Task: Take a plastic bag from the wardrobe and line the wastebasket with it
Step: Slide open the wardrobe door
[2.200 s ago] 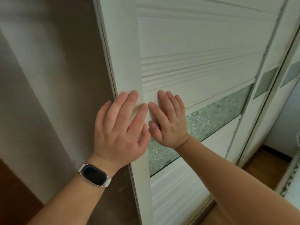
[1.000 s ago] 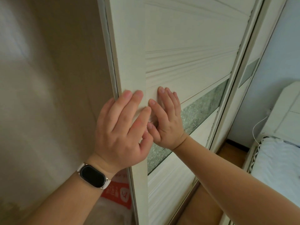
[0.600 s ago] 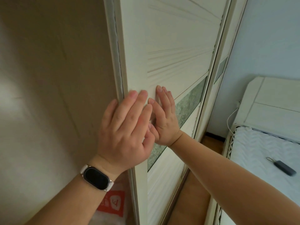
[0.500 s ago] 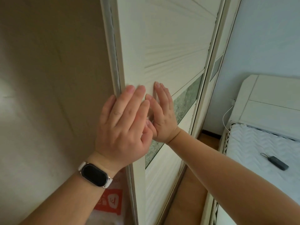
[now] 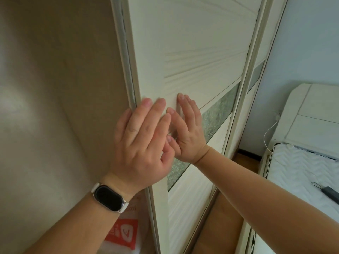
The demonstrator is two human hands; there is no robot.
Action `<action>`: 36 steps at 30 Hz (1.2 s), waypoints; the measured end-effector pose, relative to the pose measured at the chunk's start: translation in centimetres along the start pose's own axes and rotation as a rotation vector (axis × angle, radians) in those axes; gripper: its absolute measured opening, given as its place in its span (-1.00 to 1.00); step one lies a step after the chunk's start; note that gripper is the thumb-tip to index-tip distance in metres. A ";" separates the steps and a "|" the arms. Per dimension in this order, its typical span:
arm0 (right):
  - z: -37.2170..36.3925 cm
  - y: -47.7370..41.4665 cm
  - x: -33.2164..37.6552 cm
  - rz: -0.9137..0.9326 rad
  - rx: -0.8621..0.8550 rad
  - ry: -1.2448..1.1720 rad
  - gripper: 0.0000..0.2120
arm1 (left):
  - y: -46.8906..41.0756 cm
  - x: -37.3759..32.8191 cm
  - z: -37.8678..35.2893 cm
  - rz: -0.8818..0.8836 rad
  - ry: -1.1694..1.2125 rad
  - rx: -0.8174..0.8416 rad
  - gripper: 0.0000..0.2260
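The white sliding wardrobe door [image 5: 192,52] fills the middle of the head view, with a frosted glass band across it. My left hand [image 5: 145,142] presses flat on the door's left stile, fingers straight, a dark watch on its wrist. My right hand [image 5: 187,129] presses flat on the panel just to the right, touching the left hand. At the bottom left, inside the opened wardrobe, a plastic bag [image 5: 122,233] with an orange label shows below my left wrist. The wastebasket is out of view.
The wardrobe's brown inner wall [image 5: 55,107] lies to the left. A second sliding door [image 5: 256,74] stands behind the first. A white bed [image 5: 300,173] with a dark small device on it sits at the right, and wooden floor lies between bed and wardrobe.
Both hands have pushed the door to the right. The wardrobe opening at left has widened, and the bag with the orange label and the bed have come into view.
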State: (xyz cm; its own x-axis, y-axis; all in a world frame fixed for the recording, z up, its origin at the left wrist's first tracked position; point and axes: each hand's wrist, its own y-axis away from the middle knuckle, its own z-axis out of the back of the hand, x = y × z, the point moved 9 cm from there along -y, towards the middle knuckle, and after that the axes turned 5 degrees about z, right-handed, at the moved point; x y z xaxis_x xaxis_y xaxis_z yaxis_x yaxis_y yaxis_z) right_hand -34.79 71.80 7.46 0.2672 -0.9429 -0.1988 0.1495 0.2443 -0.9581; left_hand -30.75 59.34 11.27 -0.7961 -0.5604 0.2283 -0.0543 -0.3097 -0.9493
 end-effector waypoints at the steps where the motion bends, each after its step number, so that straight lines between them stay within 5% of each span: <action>1: -0.1 0.0 -0.2 -0.002 -0.010 0.000 -0.48 | -0.1 0.1 -0.2 0.004 -0.006 -0.005 -0.64; 36: 0.1 1.9 -12.7 -0.022 0.105 -0.044 -0.53 | -3.9 -4.0 -12.3 -0.011 -0.022 0.035 -0.76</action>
State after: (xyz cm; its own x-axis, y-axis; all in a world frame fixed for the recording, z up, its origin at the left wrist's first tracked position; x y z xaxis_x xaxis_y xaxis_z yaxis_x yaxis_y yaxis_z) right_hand -37.86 84.30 8.17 0.3038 -0.9381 -0.1665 0.2539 0.2482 -0.9348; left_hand -34.73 72.24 11.42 -0.7823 -0.5734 0.2434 -0.0411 -0.3425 -0.9386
